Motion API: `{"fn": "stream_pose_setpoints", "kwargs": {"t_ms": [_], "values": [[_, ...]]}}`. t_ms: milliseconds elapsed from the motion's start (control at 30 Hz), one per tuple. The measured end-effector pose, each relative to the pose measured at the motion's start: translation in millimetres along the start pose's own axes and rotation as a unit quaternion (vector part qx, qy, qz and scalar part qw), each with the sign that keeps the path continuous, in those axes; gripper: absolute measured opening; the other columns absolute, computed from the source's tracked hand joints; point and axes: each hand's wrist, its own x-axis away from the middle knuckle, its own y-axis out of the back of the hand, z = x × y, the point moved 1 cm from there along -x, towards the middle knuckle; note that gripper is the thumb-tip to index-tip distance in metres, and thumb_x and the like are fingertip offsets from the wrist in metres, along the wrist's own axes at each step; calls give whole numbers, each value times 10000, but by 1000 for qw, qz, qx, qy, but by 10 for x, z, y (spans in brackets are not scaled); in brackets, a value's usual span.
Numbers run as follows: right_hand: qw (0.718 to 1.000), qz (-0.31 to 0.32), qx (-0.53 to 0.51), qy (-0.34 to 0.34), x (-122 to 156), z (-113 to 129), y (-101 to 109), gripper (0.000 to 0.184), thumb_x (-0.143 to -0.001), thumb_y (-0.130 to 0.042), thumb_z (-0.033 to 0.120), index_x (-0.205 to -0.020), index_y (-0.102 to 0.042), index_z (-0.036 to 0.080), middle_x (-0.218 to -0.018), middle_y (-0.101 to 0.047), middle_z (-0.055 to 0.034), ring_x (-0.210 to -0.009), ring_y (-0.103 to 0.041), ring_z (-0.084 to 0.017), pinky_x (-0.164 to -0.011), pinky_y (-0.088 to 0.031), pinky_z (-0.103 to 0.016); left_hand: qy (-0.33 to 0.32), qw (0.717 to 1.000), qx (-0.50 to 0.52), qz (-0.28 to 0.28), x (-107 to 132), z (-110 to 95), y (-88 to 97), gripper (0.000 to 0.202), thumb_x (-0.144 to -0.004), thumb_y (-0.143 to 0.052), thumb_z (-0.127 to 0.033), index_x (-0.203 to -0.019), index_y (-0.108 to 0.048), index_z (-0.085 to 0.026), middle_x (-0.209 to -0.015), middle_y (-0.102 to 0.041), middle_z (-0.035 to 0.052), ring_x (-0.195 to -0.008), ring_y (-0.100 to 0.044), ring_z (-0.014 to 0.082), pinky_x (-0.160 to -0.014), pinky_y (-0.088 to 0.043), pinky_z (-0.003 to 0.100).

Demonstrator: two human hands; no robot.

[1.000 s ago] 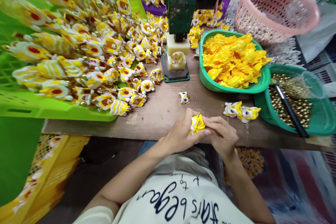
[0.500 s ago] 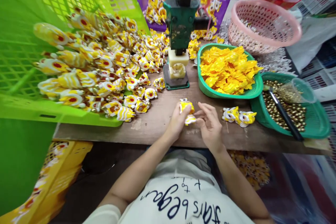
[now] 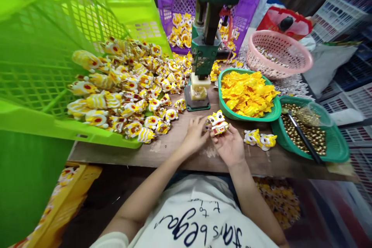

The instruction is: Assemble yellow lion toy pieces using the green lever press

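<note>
The right hand [image 3: 229, 145], palm up and half curled, grips the toy [image 3: 218, 123] at its 11 o'clock. The left hand [image 3: 195, 135] — at the toy's 8 o'clock — has bent fingers; whether they grip anything cannot be told. The press [image 3: 204, 56] stands at the toy's 11.

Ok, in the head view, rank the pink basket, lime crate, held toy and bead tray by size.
Lime crate
Bead tray, pink basket: order unsure, since the tray is nearer the camera
Held toy
</note>
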Motion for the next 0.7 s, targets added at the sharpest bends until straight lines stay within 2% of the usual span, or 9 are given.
{"fn": "stream_pose_setpoints", "kwargs": {"t_ms": [133,200,233,300,400,467,567,633,700], "values": [[998,3,48,27,46,10,-21,297,-936,-501,398,-972,-666,154,-900,-740,-96,-700,-681,-157,-567,-559,-251,-48,990,-114,71,-44,-83,-132,333,-848,-503,-119,-1148,-625,-196,-1165,-553,108,-1083,-462,268,-955,-444,423],[984,4,151,92,51,-2,-17,371,-942,-462,460,-990,-665,154,-931,-739,-116,-714,-689,-186,-566,-568,-293,-52,984,-146,86,-42,-198,-102,288,-839,-505,-106,-1086,-631,-184,-1120,-560,119,-1058,-467,277,-940,-451,434],[963,0,228,141,42,1,-19,409,-948,-435,486,-1016,-660,151,-952,-737,-127,-728,-694,-200,-572,-573,-313,-51,981,-161,91,-33,-257,-62,257,-844,-510,-116,-1064,-629,-176,-1099,-564,125,-1046,-472,283,-929,-455,440],[891,-15,382,246,-14,20,-47,453,-944,-440,517,-1112,-641,148,-1025,-727,-145,-810,-705,-225,-637,-591,-349,-43,977,-189,88,-2,-347,51,204,-876,-505,-158,-1044,-621,-160,-1076,-569,137,-1033,-482,295,-903,-463,447],[787,-38,510,345,-239,50,-153,509,-866,-610,484,-1252,-599,153,-1200,-676,-158,-1053,-662,-263,-888,-573,-411,-14,974,-225,38,63,-334,242,220,-920,-465,-189,-1088,-601,-145,-1112,-568,149,-1048,-486,302,-914,-455,459],[718,-47,585,374,-480,39,-253,536,-833,-662,395,-1294,-582,132,-1259,-638,-181,-1165,-608,-297,-1018,-502,-449,4,973,-233,3,108,-224,336,266,-907,-469,-160,-1149,-579,-146,-1152,-563,153,-1074,-479,305,-947,-439,476],[580,-77,711,390,-874,-38,-395,530,-872,-586,283,-1350,-520,65,-1258,-599,-239,-1168,-598,-327,-1024,-476,-473,13,978,-208,-7,170,-13,405,323,-863,-510,-130,-1177,-571,-180,-1171,-564,134,-1090,-484,297,-973,-429,482],[535,-99,744,388,-1086,-100,-448,535,-893,-570,271,-1367,-479,39,-1266,-565,-262,-1157,-598,-331,-990,-489,-463,2,984,-178,12,197,82,405,305,-845,-541,-138,-1139,-585,-207,-1150,-574,110,-1093,-496,285,-986,-431,471],[516,-118,749,399,-1223,-146,-460,543,-907,-589,316,-1351,-469,29,-1262,-548,-269,-1162,-590,-333,-969,-495,-451,-22,988,-150,33,196,115,378,273,-846,-563,-169,-1115,-585,-214,-1133,-580,97,-1108,-501,279,-1001,-433,462]]}}
